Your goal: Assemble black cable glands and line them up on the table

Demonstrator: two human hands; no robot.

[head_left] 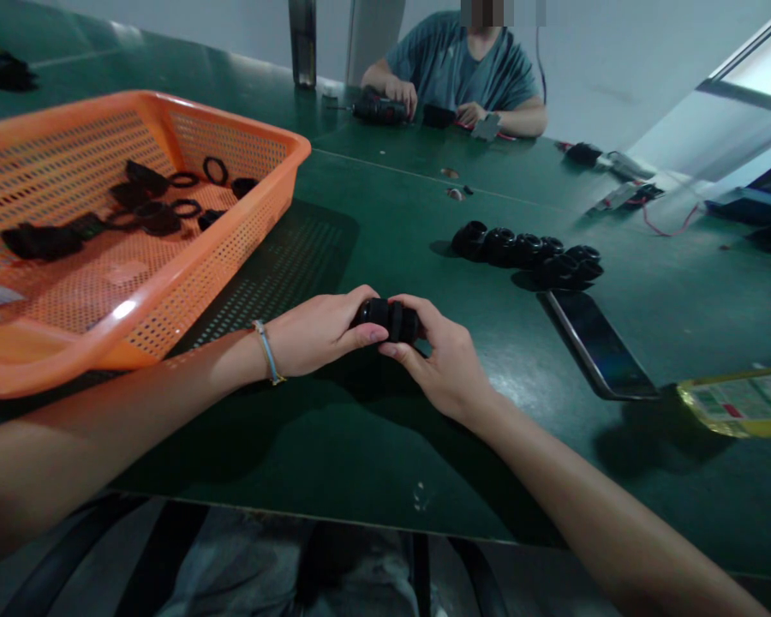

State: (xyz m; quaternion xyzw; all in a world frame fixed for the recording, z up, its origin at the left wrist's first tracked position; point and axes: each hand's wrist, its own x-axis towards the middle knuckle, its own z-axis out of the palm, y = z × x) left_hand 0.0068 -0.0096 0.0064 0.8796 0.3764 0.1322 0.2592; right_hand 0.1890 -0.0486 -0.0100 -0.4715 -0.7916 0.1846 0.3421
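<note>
A black cylindrical part (pixel 395 321) is held between both hands, just above the green table (pixel 283 454). My left hand (pixel 325 330) grips its left end, thumb in front and fingers behind. On its right end my right hand (pixel 446 356) is closed, thumb and forefinger pinching it. The part lies sideways, with a ridged band around its middle. Several similar black parts (pixel 527 250) stand in a cluster beyond my right hand. To the left, an orange basket (pixel 186 283) holds black rings and other black pieces (pixel 42 242).
A phone (pixel 600 343) lies right of my right hand, with a yellow packet (pixel 742 403) farther right. Across the table a person (pixel 463 73) sits with hands near a black power drill (pixel 379 109). Cables and tools lie at the far right.
</note>
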